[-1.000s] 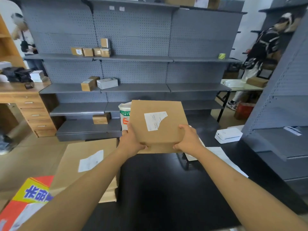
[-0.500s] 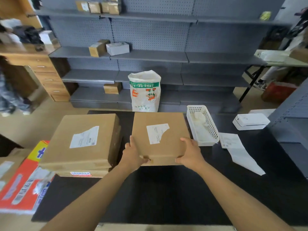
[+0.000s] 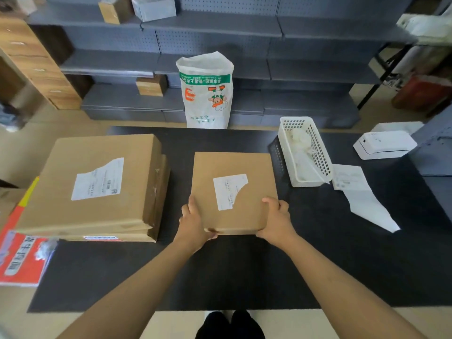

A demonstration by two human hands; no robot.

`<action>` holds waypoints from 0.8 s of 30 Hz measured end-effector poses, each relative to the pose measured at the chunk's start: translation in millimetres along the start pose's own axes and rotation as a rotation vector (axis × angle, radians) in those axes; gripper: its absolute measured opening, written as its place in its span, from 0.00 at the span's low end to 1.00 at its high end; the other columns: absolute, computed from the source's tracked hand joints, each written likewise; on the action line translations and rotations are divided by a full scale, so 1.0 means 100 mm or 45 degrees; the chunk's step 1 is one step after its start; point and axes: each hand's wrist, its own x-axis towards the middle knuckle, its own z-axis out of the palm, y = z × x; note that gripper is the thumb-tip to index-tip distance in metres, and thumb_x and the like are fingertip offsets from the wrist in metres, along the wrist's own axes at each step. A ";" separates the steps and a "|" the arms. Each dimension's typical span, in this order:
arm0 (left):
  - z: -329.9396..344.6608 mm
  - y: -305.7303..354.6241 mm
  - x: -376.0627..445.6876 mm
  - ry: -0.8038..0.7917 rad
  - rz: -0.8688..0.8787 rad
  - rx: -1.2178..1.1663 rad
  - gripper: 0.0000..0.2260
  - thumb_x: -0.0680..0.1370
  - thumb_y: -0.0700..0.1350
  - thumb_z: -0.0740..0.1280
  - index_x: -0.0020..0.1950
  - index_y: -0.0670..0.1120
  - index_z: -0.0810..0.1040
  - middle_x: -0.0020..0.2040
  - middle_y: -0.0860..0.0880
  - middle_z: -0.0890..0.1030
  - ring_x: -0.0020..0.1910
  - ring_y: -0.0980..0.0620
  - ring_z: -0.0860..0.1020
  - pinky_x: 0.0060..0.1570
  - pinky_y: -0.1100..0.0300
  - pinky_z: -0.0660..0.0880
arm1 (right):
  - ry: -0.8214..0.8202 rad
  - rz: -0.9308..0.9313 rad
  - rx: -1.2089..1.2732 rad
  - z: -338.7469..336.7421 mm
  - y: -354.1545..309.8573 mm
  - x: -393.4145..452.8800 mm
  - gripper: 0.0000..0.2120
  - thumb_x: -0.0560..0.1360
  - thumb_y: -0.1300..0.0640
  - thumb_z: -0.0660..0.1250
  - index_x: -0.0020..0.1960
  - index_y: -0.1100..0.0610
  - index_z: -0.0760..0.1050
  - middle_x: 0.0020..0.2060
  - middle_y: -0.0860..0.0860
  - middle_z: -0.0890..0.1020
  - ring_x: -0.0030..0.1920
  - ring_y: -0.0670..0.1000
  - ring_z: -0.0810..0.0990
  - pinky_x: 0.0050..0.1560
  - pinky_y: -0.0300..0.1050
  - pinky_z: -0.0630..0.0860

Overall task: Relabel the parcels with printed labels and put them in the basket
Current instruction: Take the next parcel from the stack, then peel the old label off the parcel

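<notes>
1. Flat brown parcel (image 3: 233, 192) sits mid-table on the black table top (image 3: 244, 270), near edge held by both hands.
2. Left hand (image 3: 193, 222) grips the parcel's near-left corner, fingers curled around the left edge, thumb at the front edge.
3. Right hand (image 3: 275, 221) grips the near-right corner, fingers curled over onto the top face.
4. Can't tell if the parcel is flat on the table or slightly lifted at the near edge.
5. Old label (image 3: 228, 191) is on the parcel's top face, white, with its right side torn away.
6. Stack of larger parcels (image 3: 97, 187) sits just left of the held parcel, apart from it, with a white label (image 3: 99, 179) on top, also torn at one corner.
7. White perforated basket (image 3: 304, 152) is at the right rear of the held parcel, close to its far-right corner; crumpled white scraps inside.
8. Printed labels strip (image 3: 362, 194) lies flat on the table right of the basket, trailing toward the near right.
9. White label printer (image 3: 384, 144) is at far right, beyond the strip.
10. White printed sack (image 3: 206, 90) stands on the floor behind the table's far edge, in front of grey shelving (image 3: 293, 45).
11. Red printed carton (image 3: 19, 258) is at the left edge, partly under the stack.
</notes>
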 end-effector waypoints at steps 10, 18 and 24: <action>-0.23 0.11 0.10 -0.166 -0.053 0.270 0.61 0.60 0.55 0.82 0.76 0.49 0.40 0.73 0.46 0.51 0.72 0.40 0.58 0.68 0.45 0.65 | 0.155 -0.076 -0.198 -0.23 -0.07 0.06 0.24 0.73 0.59 0.64 0.68 0.51 0.67 0.74 0.54 0.55 0.74 0.57 0.50 0.73 0.54 0.56; -0.29 0.04 0.24 -0.186 0.149 0.409 0.64 0.58 0.61 0.80 0.76 0.49 0.36 0.77 0.50 0.37 0.77 0.43 0.40 0.74 0.43 0.52 | 0.204 -0.279 -0.034 -0.19 -0.47 0.48 0.15 0.80 0.56 0.61 0.66 0.56 0.72 0.62 0.51 0.73 0.61 0.51 0.73 0.61 0.43 0.70; -0.15 -0.15 0.39 -0.144 0.387 0.405 0.67 0.60 0.65 0.77 0.71 0.50 0.23 0.70 0.52 0.20 0.71 0.47 0.24 0.73 0.49 0.35 | 0.278 -0.236 -0.127 -0.14 -0.63 0.89 0.10 0.80 0.55 0.60 0.57 0.58 0.74 0.54 0.53 0.75 0.56 0.53 0.73 0.57 0.45 0.70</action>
